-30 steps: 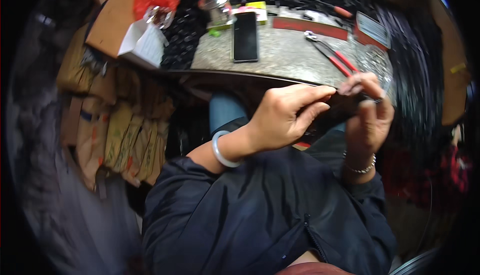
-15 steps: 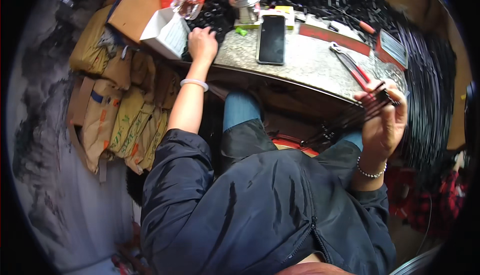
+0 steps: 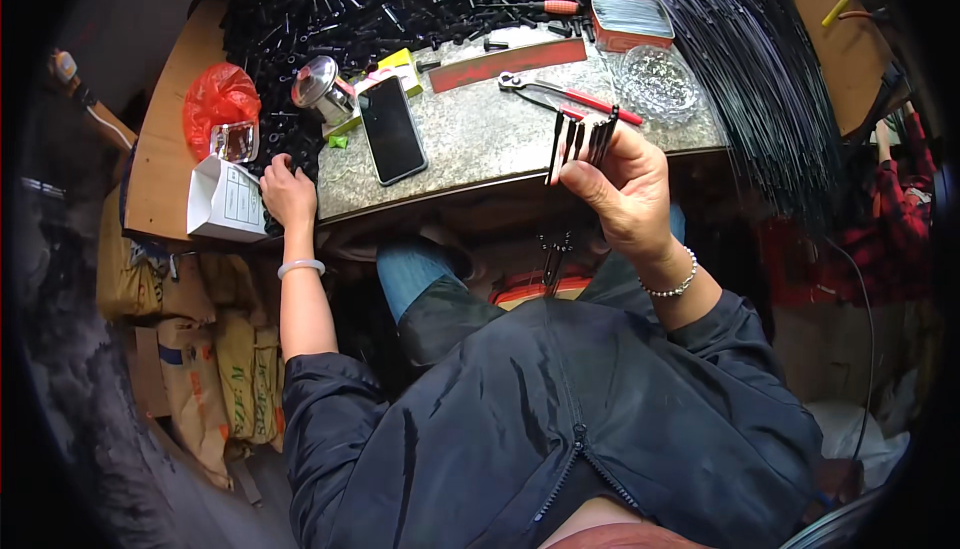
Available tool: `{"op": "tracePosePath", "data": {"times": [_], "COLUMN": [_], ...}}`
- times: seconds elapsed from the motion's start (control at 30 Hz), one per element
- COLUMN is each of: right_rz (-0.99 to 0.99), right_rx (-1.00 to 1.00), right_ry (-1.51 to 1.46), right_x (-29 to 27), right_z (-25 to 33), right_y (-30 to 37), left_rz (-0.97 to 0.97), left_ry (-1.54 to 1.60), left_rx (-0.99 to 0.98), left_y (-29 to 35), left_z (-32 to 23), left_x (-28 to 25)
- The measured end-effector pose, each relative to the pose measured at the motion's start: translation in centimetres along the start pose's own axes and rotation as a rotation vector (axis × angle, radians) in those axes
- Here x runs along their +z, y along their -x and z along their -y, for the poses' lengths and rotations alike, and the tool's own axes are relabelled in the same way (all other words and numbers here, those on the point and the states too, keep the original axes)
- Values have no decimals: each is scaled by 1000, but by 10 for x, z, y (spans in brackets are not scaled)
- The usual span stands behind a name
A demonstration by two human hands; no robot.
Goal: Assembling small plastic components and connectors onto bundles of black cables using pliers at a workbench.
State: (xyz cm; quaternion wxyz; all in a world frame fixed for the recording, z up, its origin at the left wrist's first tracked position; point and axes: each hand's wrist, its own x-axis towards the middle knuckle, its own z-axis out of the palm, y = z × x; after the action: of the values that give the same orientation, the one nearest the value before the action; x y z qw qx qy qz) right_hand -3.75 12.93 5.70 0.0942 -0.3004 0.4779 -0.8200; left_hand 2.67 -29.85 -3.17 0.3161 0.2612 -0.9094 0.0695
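Raised over the bench's front edge, my right hand [image 3: 628, 189] is closed round a bundle of thin black rods [image 3: 580, 139]. The rods fan slightly at the top, and small dark ends show below the hand over my lap. At the bench's left, my left hand [image 3: 290, 192] rests on small black tubular pieces [image 3: 290, 134], right beside an open white box [image 3: 228, 199]. Its fingers are bent down among the pieces; the fingertips are hidden, so what they hold cannot be made out. Red-handled pliers [image 3: 575, 92] lie just beyond my right hand.
A phone [image 3: 392, 131] lies mid-bench, near a metal cup [image 3: 325, 89] and a red bar [image 3: 508, 65]. A glass dish [image 3: 658, 81] and a red tin [image 3: 632, 19] stand right of it. Long black rods [image 3: 770, 79] hang over the right edge. A red bag [image 3: 220, 109] sits left.
My right hand has risen and come inward with the rod bundle, which now stands more upright. My left hand stays at the black pieces beside the white box. The whole view has swung rightward.
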Motion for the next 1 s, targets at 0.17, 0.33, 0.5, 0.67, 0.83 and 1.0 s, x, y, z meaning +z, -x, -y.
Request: {"op": "tracePosePath", "data": {"times": [0.17, 0.33, 0.5, 0.67, 0.83, 1.0], "right_rz": [21, 96, 85, 104, 73, 69], "right_rx": [9, -12, 22, 40, 109, 140], "right_ry": [30, -27, -82, -65, -76, -99], "right_x": [0, 1, 0, 8, 7, 7], "right_z": [2, -1, -9, -10, -4, 1], "right_y": [0, -1, 4, 6, 8, 8], "left_rz": [-158, -253, 185, 667, 916, 988], "left_ry": [213, 1229, 1804, 2197, 2346, 2264], "left_rx": [-34, -269, -166, 36, -29, 80], "left_y": [-4, -22, -27, -21, -13, -8], "left_z": [6, -30, -168, -245, -265, -264], "left_x": [-1, -35, -143, -182, -185, -178]}}
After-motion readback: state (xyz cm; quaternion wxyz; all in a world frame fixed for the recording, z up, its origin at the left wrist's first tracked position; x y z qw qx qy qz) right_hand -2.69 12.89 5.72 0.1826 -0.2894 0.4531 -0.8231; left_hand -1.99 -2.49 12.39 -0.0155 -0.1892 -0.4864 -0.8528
